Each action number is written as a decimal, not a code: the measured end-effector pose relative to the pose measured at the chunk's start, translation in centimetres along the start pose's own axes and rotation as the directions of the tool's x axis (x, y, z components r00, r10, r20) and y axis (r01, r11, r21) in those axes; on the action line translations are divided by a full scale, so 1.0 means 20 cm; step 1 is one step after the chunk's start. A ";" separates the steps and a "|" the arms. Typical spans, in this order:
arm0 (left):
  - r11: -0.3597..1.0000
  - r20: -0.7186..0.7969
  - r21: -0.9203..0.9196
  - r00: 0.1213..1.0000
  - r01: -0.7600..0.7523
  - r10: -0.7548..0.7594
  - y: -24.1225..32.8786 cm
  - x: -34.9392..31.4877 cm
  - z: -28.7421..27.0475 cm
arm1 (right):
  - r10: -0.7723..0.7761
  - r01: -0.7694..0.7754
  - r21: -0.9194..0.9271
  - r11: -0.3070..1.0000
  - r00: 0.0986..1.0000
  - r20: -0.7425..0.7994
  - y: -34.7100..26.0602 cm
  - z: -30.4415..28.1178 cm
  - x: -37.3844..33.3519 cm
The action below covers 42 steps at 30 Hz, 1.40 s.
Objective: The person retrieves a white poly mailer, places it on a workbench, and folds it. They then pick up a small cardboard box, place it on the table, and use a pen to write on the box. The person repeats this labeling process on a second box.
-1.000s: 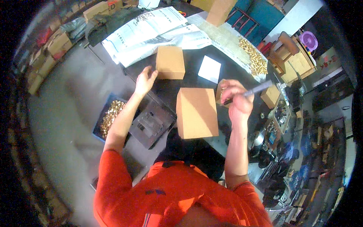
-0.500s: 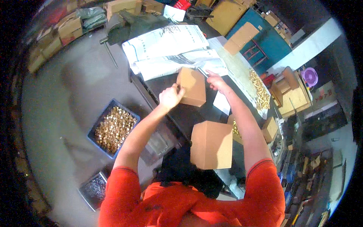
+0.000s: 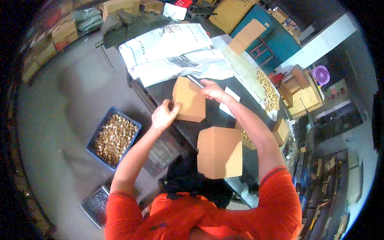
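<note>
A closed brown cardboard box sits on the dark workbench, near its left edge. My left hand grips the box's left side, thumb and fingers bent against the cardboard. At the box's upper right is my right hand, closed round a slim pale rod-shaped tool. The tool points up and left over the far corner of the box; its exact kind does not show. A second closed cardboard box stands nearer to me, with an open carton of brass pieces partly hidden behind it.
Printed paper sheets cover the bench's far side. Small brass parts lie heaped at the right. On the left, a blue bin holds many brass nuts, and a tray of dark metal pieces stands below. A vise is at the far left corner.
My right hand has moved left with the tool, coming in against the box. The whole view has shifted slightly; my left hand stays on the box's left side.
</note>
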<state>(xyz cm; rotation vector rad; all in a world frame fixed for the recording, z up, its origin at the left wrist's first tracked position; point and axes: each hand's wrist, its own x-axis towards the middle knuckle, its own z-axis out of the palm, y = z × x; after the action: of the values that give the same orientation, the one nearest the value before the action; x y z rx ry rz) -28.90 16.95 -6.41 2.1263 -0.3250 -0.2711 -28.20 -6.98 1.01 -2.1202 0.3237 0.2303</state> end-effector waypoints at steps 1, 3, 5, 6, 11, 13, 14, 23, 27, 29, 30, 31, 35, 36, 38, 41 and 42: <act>0.999 0.014 -0.049 1.000 0.009 -0.008 -0.05 -0.04 0.00 | -0.013 0.016 -0.060 0.998 0.999 0.053 -0.01 0.01 0.00; 0.987 0.038 -0.133 0.996 0.088 -0.084 -0.10 -0.13 -0.01 | -0.019 0.024 -0.040 0.999 0.992 0.128 0.00 0.05 -0.01; 0.877 0.125 -0.439 0.979 0.198 -0.159 -0.16 -0.19 -0.02 | -0.019 0.040 -0.127 0.991 0.986 0.163 -0.14 0.14 -0.11; 0.782 0.183 -0.573 0.968 0.248 -0.173 -0.17 -0.22 -0.02 | -0.074 0.094 -0.139 0.986 0.987 0.144 -0.12 0.16 -0.12; 0.461 0.326 -0.802 0.925 0.379 -0.194 -0.18 -0.19 0.08 | -0.169 0.193 -0.171 0.966 0.975 0.145 0.00 0.18 -0.12; 0.462 0.328 -0.810 0.932 0.361 -0.154 -0.17 -0.17 0.05 | -0.207 0.215 -0.234 0.948 0.977 0.056 -0.01 0.21 -0.14; 0.462 0.330 -0.813 0.935 0.353 -0.133 -0.15 -0.17 0.05 | -0.153 0.170 -0.163 0.972 0.982 0.108 0.00 0.19 -0.13; 0.428 0.322 -0.832 0.935 0.353 -0.147 -0.17 -0.25 0.05 | -0.027 0.037 -0.031 0.999 0.963 0.269 -0.12 0.20 -0.21; 0.280 0.320 -0.891 0.932 0.358 -0.173 -0.16 -0.38 0.00 | -0.067 0.102 -0.070 0.992 0.918 0.391 -0.14 0.30 -0.22; 0.198 0.307 -0.920 0.936 0.338 -0.173 -0.11 -0.44 -0.06 | -0.056 0.108 -0.121 0.987 0.928 0.368 -0.17 0.34 -0.23; 0.190 0.301 -0.924 0.937 0.333 -0.178 -0.09 -0.45 -0.07 | -0.110 0.166 -0.138 0.976 0.932 0.346 -0.16 0.36 -0.20; 0.184 0.298 -0.926 0.938 0.329 -0.177 -0.07 -0.46 -0.07 | -0.165 0.223 -0.156 0.962 0.934 0.317 -0.12 0.38 -0.17; 0.276 0.203 -0.927 0.958 0.254 -0.201 0.02 -0.55 -0.19 | -0.180 0.231 -0.110 0.967 0.919 0.350 -0.31 0.37 -0.28; 0.292 0.211 -0.921 0.960 0.258 -0.184 0.03 -0.58 -0.20 | -0.163 0.212 -0.093 0.973 0.914 0.372 -0.32 0.36 -0.30; 0.295 0.183 -0.931 0.975 0.214 -0.129 0.10 -0.63 -0.26 | -0.276 0.351 -0.187 0.918 0.901 0.334 -0.40 0.31 -0.37; 0.316 0.113 -0.937 0.985 0.149 -0.129 0.24 -0.72 -0.37 | -0.404 0.484 -0.182 0.856 0.845 0.350 -0.57 0.21 -0.54; 0.306 0.044 -0.949 0.991 0.082 -0.127 0.34 -0.76 -0.40 | -0.448 0.522 -0.185 0.832 0.831 0.330 -0.61 0.18 -0.61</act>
<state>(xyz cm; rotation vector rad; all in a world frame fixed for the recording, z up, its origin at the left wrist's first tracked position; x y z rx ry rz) -41.60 24.79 4.58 0.9106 0.0478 -0.3754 -36.03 4.08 12.26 -2.3188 -0.4467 0.2695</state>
